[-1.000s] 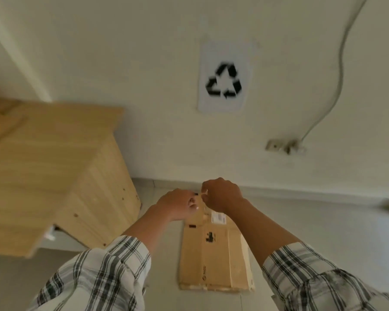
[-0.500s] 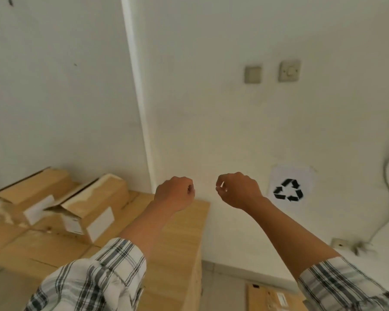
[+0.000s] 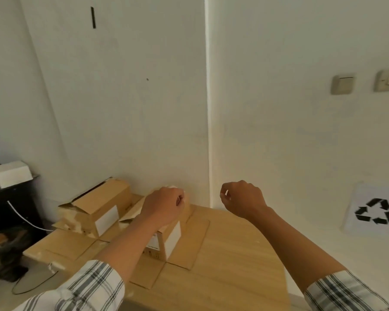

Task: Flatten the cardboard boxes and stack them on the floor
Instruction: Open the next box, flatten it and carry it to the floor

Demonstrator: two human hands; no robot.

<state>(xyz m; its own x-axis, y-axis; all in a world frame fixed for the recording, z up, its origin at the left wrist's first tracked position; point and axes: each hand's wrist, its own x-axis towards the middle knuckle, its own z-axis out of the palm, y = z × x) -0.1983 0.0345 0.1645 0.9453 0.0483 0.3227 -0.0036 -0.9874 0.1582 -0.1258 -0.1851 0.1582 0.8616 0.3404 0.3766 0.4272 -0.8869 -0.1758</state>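
Two brown cardboard boxes with white labels stand on a wooden table (image 3: 229,261). The left box (image 3: 99,207) has its top flaps open. The nearer box (image 3: 169,239) is partly hidden behind my left forearm. Both rest on a flat sheet of cardboard (image 3: 63,245) spread over the table. My left hand (image 3: 164,207) hovers above the nearer box with fingers curled and nothing in it. My right hand (image 3: 240,199) hangs in the air to the right, over the table's far edge, also curled and holding nothing.
A white wall corner (image 3: 208,108) rises behind the table. A recycling sign (image 3: 374,213) is stuck on the right wall below two switches (image 3: 343,85). At the left stands a dark stand (image 3: 11,198) with a white device (image 3: 9,172) and cables on the floor.
My view has swung up and left, from the flat cardboard on the floor to the table with the boxes. Both hands have moved apart and now hover over the table.
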